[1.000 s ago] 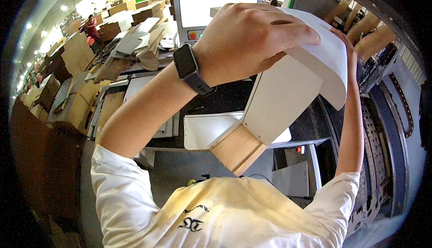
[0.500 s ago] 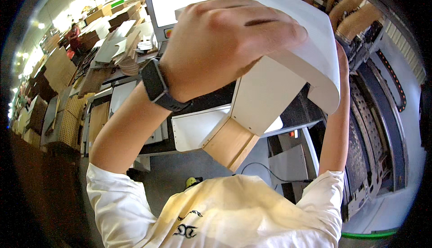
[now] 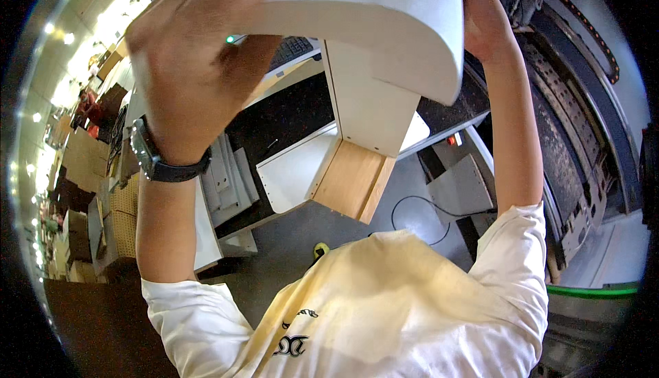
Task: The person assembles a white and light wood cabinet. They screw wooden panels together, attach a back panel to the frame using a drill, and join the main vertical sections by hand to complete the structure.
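A white board (image 3: 384, 1) with a rounded corner and a thick pale edge is held up high, close to the camera. My left hand (image 3: 199, 62), wearing a dark watch, is closed on its left end; the fingers are blurred and partly cut off by the top of the picture. On the board's right side my right hand (image 3: 484, 28) grips the edge, its fingers mostly hidden. Below, a white upright panel (image 3: 367, 97) meets a bare wooden board (image 3: 351, 178) and a white side panel (image 3: 295, 169) with rounded corners. Whether the raised board joins this upright is unclear.
A black tabletop (image 3: 281, 121) lies beneath the panels, with grey flat pieces (image 3: 230, 179) at its left. A keyboard (image 3: 292, 50) is partly visible behind. Machinery with a dark slotted rail (image 3: 549, 117) stands at right. A black cable (image 3: 412, 199) loops over the floor.
Both hands and the white board have risen in the picture, and the board has shifted left. My left wrist has turned more upright. The view has shifted, and the monitor has left it.
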Tool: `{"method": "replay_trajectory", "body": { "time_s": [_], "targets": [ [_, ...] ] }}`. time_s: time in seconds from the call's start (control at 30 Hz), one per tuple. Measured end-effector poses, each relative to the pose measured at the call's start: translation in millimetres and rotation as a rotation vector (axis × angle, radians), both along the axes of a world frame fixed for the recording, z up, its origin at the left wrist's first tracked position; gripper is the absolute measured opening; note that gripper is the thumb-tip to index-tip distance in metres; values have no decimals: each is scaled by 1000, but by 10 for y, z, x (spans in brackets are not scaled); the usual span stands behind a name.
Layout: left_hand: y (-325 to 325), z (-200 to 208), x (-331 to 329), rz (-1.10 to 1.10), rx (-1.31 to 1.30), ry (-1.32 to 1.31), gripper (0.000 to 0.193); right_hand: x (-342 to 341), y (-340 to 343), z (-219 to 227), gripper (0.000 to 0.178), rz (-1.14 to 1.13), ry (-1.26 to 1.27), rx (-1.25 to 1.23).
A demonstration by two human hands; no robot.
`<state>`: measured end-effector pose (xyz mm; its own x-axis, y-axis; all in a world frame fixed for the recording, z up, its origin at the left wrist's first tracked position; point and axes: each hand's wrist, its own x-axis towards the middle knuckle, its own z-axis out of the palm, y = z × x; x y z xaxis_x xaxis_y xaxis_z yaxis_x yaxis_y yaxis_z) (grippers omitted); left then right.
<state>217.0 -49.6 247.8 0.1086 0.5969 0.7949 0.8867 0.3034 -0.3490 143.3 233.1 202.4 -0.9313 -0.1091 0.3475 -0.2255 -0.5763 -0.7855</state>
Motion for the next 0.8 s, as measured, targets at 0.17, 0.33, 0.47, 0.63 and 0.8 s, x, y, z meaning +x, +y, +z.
{"method": "replay_trajectory", "body": {
  "time_s": [0.17, 0.33, 0.47, 0.63, 0.8],
  "targets": [
    [112, 28, 76, 147, 20, 102, 43, 75, 198, -24, 56, -238, -62, 230],
    [-8, -4, 101, 214, 24, 66, 41, -30, 310, -310, 64, -769, 370, 412],
    [-77, -7, 215, 314, 9, -20, 41, 86, 438, -317, 64, -950, 572, 826],
    [-208, 4, 198, 317, -16, 63, 42, 201, 349, -268, 69, -766, 721, 832],
    [-95, -52, 202, 366, 22, 6, 46, 180, 466, -329, 67, -747, 691, 796]
  ]
}}
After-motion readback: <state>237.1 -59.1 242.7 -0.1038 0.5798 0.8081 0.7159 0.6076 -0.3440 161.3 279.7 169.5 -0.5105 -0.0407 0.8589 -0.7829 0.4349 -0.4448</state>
